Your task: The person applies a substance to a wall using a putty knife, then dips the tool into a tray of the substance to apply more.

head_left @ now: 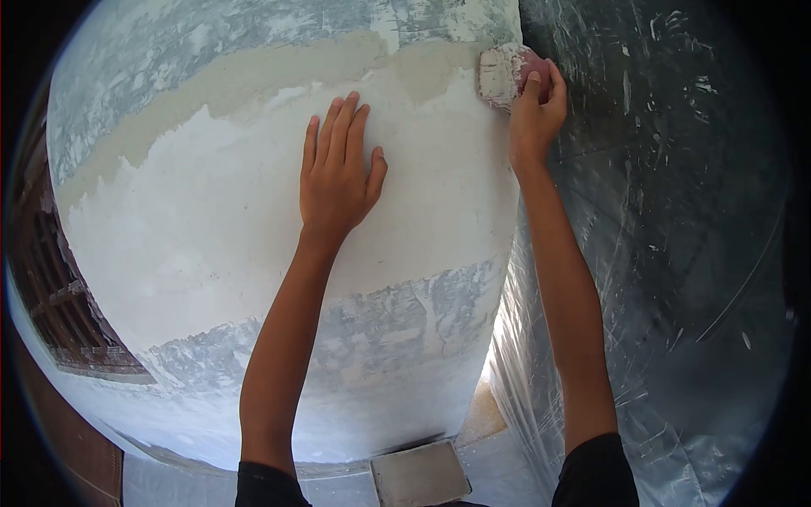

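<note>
My left hand (334, 173) lies flat against the plastered wall (211, 253), fingers spread and pointing up, its tips just below a damp beige band of plaster (279, 72). Up at the wall's right edge, my right hand (538, 118) grips a reddish sponge-like block (504, 74). Its left side is caked with cracked whitish plaster and meets the wall's edge. My thumb and fingers press on the block's red end, and the palm side is hidden.
Clear plastic sheeting (676, 296) with white splashes hangs along the right. Below stands a greyish rectangular tray or board (421, 475), near more sheeting on the floor (177, 486). A dark brown slatted grille (63, 296) is set at the left.
</note>
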Motion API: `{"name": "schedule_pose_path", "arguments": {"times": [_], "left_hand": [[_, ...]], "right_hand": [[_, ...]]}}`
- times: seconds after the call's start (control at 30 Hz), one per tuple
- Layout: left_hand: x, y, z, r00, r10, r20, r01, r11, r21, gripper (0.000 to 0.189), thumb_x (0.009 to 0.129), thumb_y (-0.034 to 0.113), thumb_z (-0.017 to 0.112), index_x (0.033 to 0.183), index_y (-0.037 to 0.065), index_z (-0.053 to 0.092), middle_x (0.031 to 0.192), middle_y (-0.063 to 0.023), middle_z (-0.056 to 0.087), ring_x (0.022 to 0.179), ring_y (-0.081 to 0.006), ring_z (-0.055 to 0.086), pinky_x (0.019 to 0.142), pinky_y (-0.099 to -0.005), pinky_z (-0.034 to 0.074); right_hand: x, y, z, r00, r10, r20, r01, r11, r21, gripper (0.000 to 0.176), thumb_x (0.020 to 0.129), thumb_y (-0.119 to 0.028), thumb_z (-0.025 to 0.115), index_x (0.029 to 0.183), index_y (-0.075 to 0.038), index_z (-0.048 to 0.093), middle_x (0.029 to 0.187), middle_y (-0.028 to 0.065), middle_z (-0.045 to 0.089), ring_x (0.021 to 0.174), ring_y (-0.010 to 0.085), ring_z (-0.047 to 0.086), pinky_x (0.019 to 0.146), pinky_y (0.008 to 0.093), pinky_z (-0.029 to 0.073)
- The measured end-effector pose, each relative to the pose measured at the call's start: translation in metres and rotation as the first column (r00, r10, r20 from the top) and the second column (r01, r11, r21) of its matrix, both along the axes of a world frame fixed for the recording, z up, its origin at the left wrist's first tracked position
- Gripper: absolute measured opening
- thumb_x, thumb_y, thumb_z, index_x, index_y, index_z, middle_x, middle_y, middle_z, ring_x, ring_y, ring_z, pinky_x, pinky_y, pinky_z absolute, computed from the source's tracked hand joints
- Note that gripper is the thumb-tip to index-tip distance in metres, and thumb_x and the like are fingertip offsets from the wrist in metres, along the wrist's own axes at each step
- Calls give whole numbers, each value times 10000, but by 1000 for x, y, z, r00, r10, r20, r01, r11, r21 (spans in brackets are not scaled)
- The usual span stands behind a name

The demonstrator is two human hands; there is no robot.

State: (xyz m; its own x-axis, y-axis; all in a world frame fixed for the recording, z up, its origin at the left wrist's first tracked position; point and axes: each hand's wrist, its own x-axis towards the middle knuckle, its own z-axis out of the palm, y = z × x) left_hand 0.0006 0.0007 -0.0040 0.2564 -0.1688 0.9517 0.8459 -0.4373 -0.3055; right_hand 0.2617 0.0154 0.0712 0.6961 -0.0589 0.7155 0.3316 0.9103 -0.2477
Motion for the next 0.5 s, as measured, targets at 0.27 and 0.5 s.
{"name": "schedule_pose_path", "arguments": {"times": [0.27,0.5], "left_hand": [[0,0,-1,1000,0,-1,0,1000,7,518,945,158,618,1445,48,536,1549,-112,512,1481,-286,438,1237,-506,308],[0,1,-1,1000,0,-5,0,1000,10,519,947,156,616,1448,48,533,1552,-113,511,1477,-285,442,1236,-507,309]], "right_hand": [[-9,-5,-2,989,-61,138,69,996,-59,381,1029,-179,573,1377,-28,602,1313,184,668,1219,305,639,1072,394,470],[-14,-10,3,969,-108,221,126,990,-67,374,1021,-171,571,1358,-14,608,1299,200,670,1223,326,633,1067,408,472]]}}
